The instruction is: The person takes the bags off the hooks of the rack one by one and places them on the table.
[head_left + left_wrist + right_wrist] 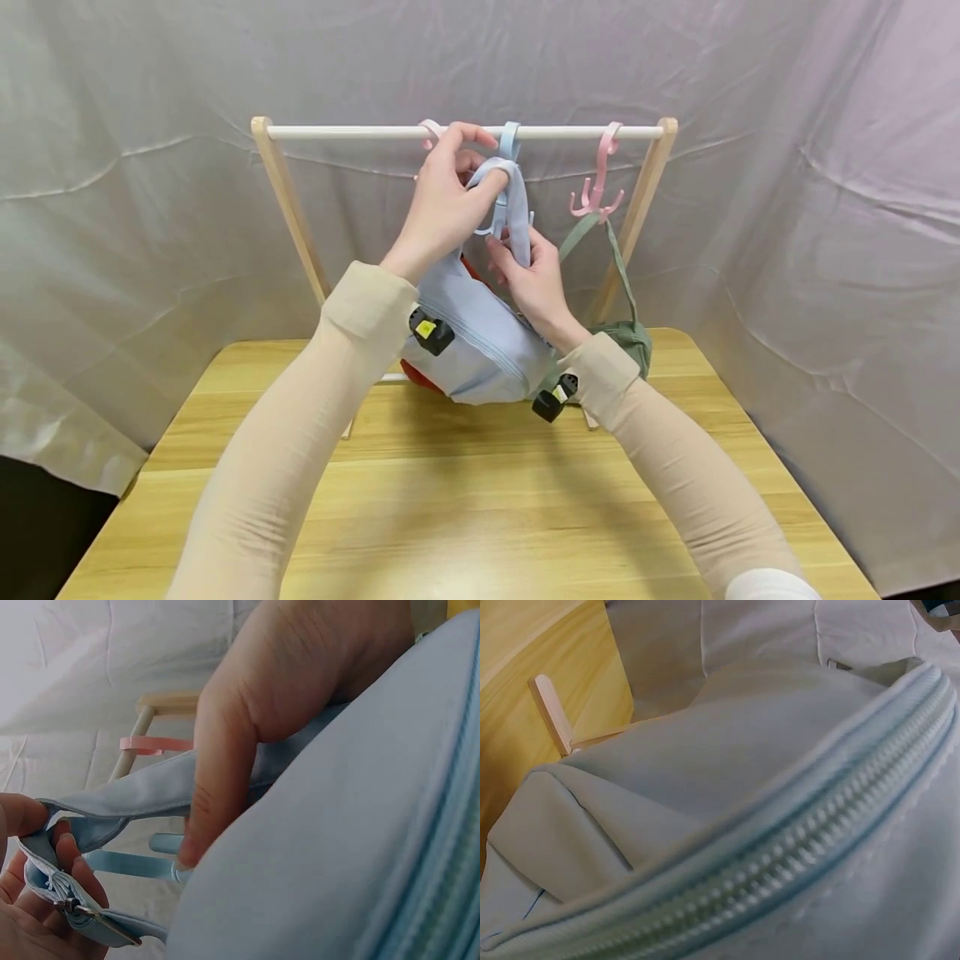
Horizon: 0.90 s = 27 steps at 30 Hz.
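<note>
A light blue bag (480,333) with a curved zipper hangs in front of the rack by its strap (517,204). My left hand (446,196) pinches the top of the strap loop close to a light blue hook (509,142) on the rail. In the left wrist view, a metal buckle (97,919) shows on the strap beside the left fingers. Lower down, my right hand (534,283) holds the bottom of that hook, with the strap passing alongside it; some of its fingers are hidden. The bag's zipper (780,855) fills much of the right wrist view.
The rack's white rail (345,132) runs between wooden legs on a wooden table (480,500). A green bag (630,342) hangs from a pink hook (597,183) at right. Another pink hook (430,127) is at left. Something red (420,377) shows behind the blue bag.
</note>
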Motion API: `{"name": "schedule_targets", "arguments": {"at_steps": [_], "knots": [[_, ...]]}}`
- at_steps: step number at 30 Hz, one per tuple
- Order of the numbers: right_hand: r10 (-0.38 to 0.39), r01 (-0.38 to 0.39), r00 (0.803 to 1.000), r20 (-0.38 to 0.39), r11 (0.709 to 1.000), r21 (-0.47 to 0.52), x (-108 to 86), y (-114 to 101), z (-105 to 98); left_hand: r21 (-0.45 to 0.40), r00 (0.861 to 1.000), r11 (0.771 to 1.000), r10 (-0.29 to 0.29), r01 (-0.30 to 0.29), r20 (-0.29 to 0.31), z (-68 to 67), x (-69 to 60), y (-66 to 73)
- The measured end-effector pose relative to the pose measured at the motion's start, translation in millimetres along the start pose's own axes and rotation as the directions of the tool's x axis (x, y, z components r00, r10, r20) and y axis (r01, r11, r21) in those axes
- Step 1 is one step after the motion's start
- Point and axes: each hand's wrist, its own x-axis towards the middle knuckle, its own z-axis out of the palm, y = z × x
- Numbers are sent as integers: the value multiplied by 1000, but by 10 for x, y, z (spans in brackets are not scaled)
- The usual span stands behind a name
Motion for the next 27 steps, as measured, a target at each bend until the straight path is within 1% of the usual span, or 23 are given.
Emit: {"name": "schedule_targets", "arguments": {"at_steps": [2,4,8,10,14,18,24,27], "knots": [[3,-3,1000,-2,1000,-5,-5,4,-4,-21,1000,1000,8,-8,8,-6,-12,3],[3,-3,1000,2,1000,-9,-7,7,-7,-66,1000,998,13,-12,15,-13,-27,1],[9,-9,1000,9,1000,-21,-12,6,-23,-150,1000,989,15,-11,27,-32,-71,-16],[10,-9,1000,13,1000,-30,-23,1,-36,-177,999,984,14,-8,32,-42,-97,-32],[-12,13,1000,28,999,-42,-53,14,-65,-213,999,977,32,-23,37,-60,-158,-79],[-39,41,998,44,998,-50,-95,29,-103,-238,998,970,54,-46,25,-65,-222,-109],[-31,35,998,50,996,-83,-168,18,-166,-275,995,957,95,-90,5,-50,-315,-180],[-24,28,998,55,996,-81,-195,24,-189,-294,994,951,106,-98,10,-43,-363,-224]]}}
